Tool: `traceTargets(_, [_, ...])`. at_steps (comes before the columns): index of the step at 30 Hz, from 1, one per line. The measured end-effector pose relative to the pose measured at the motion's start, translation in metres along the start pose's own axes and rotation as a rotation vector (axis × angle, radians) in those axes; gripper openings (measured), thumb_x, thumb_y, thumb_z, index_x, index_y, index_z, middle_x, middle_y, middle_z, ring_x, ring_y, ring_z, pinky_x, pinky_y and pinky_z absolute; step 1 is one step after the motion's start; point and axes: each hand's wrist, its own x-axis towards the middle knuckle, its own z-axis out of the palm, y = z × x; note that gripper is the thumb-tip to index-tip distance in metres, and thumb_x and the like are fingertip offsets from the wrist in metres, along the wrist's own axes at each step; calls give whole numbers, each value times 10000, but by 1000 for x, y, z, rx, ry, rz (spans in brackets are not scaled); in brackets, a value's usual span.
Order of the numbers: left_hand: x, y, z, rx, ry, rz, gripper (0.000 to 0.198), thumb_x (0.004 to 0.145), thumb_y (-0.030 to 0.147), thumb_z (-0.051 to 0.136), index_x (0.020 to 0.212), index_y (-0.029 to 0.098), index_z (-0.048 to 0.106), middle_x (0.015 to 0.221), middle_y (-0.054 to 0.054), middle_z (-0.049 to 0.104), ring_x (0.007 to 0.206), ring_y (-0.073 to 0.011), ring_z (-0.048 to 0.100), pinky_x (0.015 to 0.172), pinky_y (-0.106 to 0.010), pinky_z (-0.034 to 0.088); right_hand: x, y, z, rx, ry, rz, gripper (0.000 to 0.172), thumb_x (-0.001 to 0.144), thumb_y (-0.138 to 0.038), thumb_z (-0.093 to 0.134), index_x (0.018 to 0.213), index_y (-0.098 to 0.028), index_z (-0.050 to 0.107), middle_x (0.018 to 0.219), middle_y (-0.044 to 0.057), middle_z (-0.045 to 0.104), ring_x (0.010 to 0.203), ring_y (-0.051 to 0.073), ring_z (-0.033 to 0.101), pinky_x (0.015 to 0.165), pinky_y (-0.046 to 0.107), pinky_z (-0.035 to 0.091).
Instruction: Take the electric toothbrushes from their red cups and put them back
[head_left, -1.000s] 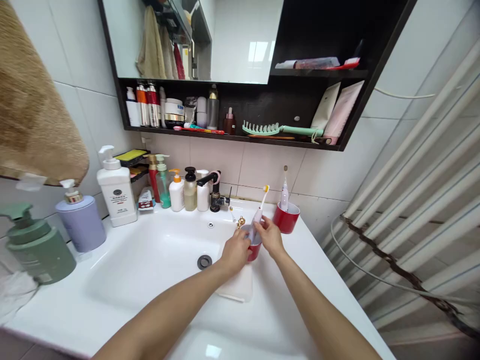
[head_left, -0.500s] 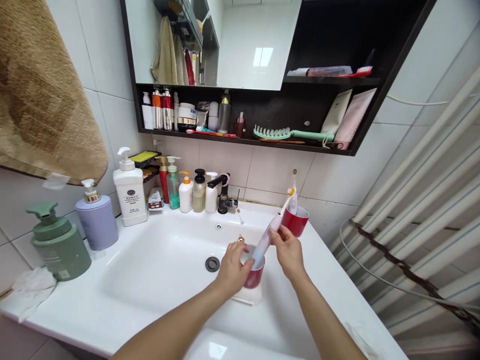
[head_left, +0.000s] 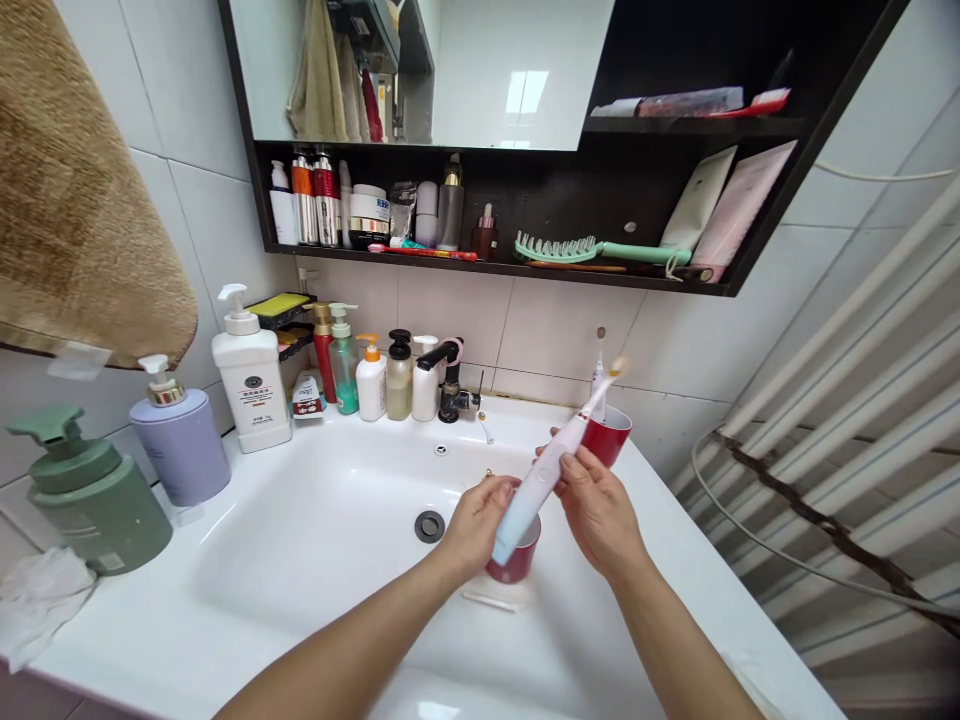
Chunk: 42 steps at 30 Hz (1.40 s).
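Note:
My right hand [head_left: 598, 508] grips a white and pale-blue electric toothbrush [head_left: 540, 485], tilted with its orange-tipped head up to the right and its base just above a red cup [head_left: 516, 560]. My left hand [head_left: 474, 522] is wrapped round that red cup, which stands on a white cloth [head_left: 495, 594] at the sink's right side. A second red cup [head_left: 609, 437] with another toothbrush [head_left: 598, 368] in it stands behind, near the wall.
A white sink basin [head_left: 322, 530] with a black drain [head_left: 430, 525] and a black tap [head_left: 448, 380]. Several pump bottles line the back and left rim. A dark shelf [head_left: 480, 260] holds cosmetics and a green comb. A brown towel [head_left: 82, 220] hangs left; pipes run along the right.
My right hand has lifted the toothbrush out of the red cup and up to the right. My left hand stays on the cup.

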Motion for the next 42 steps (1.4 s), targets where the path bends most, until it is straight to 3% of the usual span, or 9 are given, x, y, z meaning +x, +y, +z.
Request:
traceTargets(3, [-1, 1, 2, -246, -162, -209, 441, 649, 524, 312, 746, 124, 472, 594, -27, 506, 464, -99, 466, 463, -247, 369, -4, 2, 6, -23, -177, 123, 337, 676, -367, 414, 961, -194, 462, 804, 43, 556, 570, 119, 489, 515, 261, 383])
traceTargets(8, [8, 1, -9, -327, 61, -159, 400, 629, 513, 367, 708, 128, 439, 521, 14, 465, 401, -55, 421, 416, -190, 328, 0, 19, -4, -626, -114, 132, 399, 656, -420, 385, 947, -170, 494, 850, 72, 534, 681, 159, 499, 591, 281, 376])
traceTargets(12, [13, 4, -16, -373, 147, -165, 387, 622, 507, 385, 699, 132, 432, 541, 15, 468, 417, -50, 424, 430, -188, 331, 5, 38, -17, -1219, -159, 171, 350, 616, -230, 443, 943, -127, 510, 752, 78, 549, 694, 174, 502, 609, 266, 360])
traceTargets(18, [3, -3, -1, -356, 68, -271, 383, 615, 514, 383, 689, 139, 414, 537, 16, 468, 400, -58, 421, 417, -199, 323, 11, 56, -20, -1305, -125, 34, 308, 646, -99, 317, 853, -125, 545, 756, 78, 544, 666, 147, 506, 599, 240, 360])
traceTargets(25, [-1, -2, 7, -363, 58, -302, 351, 631, 488, 375, 723, 151, 403, 504, 30, 449, 389, -66, 413, 419, -208, 313, 17, 61, -27, -951, 37, -140, 221, 661, -257, 390, 774, -163, 556, 759, 53, 558, 639, 150, 502, 619, 279, 375])
traceTargets(28, [-3, -3, 8, -351, 18, -294, 382, 636, 508, 345, 738, 145, 410, 482, 32, 436, 371, -64, 402, 407, -202, 294, 15, 44, -20, -572, 145, -43, 294, 667, -378, 381, 775, -159, 545, 753, 54, 553, 607, 141, 495, 574, 284, 389])
traceTargets(33, [-9, -7, 13, -276, -164, -312, 407, 638, 527, 320, 706, 137, 413, 490, 21, 440, 361, -60, 398, 394, -198, 286, 9, 15, -8, -7, 131, 157, 326, 631, -436, 435, 772, -163, 547, 634, 12, 555, 574, 108, 484, 522, 228, 387])
traceTargets(38, [-11, -12, 15, -233, -227, -295, 407, 623, 532, 337, 683, 134, 400, 529, 10, 447, 392, -60, 407, 414, -204, 298, 8, 9, -8, 124, 186, 199, 242, 591, -383, 518, 666, -155, 547, 565, -7, 544, 544, 83, 473, 539, 202, 379])
traceTargets(42, [-11, -16, 16, -115, -157, -216, 406, 617, 545, 335, 658, 144, 386, 534, 14, 438, 396, -54, 394, 414, -200, 290, 8, 12, -7, 102, 243, 159, 218, 586, -358, 533, 652, -150, 537, 534, -11, 530, 545, 95, 483, 554, 217, 385])
